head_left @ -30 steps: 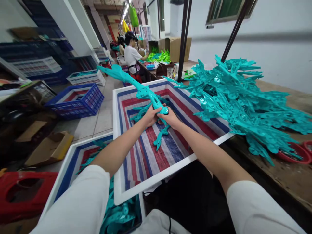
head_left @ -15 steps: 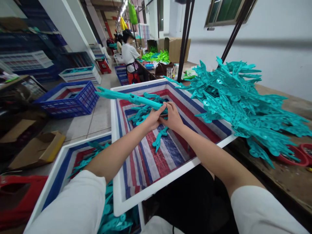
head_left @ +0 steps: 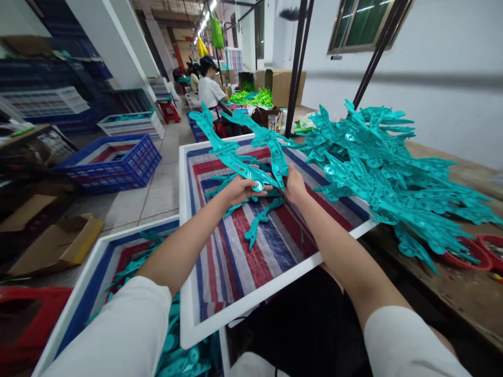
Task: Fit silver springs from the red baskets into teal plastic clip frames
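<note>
Over a white-rimmed tray (head_left: pixel 251 312) lined with striped cloth, my left hand (head_left: pixel 240 189) holds a long teal plastic piece (head_left: pixel 220 146) that slants up and away to the left. My right hand (head_left: pixel 294 184) grips a second teal piece (head_left: pixel 277 154), its far end also pointing up and left. The near ends of both pieces come close together between my hands. Beneath them, several teal pieces lie in the tray, and one small teal piece (head_left: pixel 257 226) rests nearer to me on the stripes.
A large heap of teal pieces (head_left: pixel 377 157) covers the bench at the right, beside red bowls (head_left: pixel 467 254). Another lined tray (head_left: pixel 84 293) with teal pieces stands lower left. A blue basket (head_left: pixel 118 165) is on the floor; a person (head_left: pixel 210 91) sits farther back.
My hands have moved apart. The teal plastic, seen before as one narrow length, now shows as two separate pieces, one in each hand, with their far ends raised.
</note>
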`<action>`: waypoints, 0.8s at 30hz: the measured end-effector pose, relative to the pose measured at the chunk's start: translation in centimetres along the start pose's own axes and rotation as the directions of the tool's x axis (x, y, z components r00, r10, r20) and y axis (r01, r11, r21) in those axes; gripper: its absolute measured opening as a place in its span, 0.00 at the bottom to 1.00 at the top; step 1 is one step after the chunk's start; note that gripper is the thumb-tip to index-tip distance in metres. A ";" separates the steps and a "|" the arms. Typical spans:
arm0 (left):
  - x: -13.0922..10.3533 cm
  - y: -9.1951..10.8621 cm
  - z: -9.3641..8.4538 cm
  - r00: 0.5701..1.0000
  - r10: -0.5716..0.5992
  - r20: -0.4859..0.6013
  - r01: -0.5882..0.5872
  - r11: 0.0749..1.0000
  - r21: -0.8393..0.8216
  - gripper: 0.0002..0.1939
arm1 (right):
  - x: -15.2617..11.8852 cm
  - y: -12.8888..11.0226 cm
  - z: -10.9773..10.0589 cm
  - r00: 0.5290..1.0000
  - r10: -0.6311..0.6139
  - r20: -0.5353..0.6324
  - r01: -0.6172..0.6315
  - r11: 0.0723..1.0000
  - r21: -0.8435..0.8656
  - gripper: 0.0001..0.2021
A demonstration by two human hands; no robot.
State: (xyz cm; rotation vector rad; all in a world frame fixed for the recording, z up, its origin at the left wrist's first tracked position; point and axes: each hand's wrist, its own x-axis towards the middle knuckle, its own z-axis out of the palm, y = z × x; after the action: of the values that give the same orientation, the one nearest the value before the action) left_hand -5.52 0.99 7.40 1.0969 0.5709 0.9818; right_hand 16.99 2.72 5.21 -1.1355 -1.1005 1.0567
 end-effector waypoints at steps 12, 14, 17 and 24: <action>1.6 -0.5 -1.1 0.734 0.043 -0.678 -0.091 0.995 -0.035 0.19 | 0.6 -0.1 -4.1 0.876 0.480 0.034 -0.380 0.733 -0.564 0.18; 1.7 -1.1 -0.9 0.816 0.044 -0.577 0.020 0.994 0.103 0.15 | 0.8 -0.1 -4.0 0.863 0.505 0.026 -0.395 0.706 -0.588 0.17; 1.7 -0.8 -1.3 0.889 0.189 -0.416 -0.033 0.935 0.352 0.09 | 0.9 -0.8 -3.5 0.912 0.409 -0.025 -0.358 0.765 -0.535 0.23; 2.6 -2.0 -4.5 0.910 0.240 -0.338 0.091 0.680 0.728 0.13 | -1.5 -0.9 -0.9 0.775 0.518 0.361 -0.133 0.693 -0.709 0.27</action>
State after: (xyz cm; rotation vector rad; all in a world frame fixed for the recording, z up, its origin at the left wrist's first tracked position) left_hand -7.13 5.18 4.04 1.6484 1.3675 1.0918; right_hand 17.77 1.00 5.90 -1.7111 -1.8662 1.3905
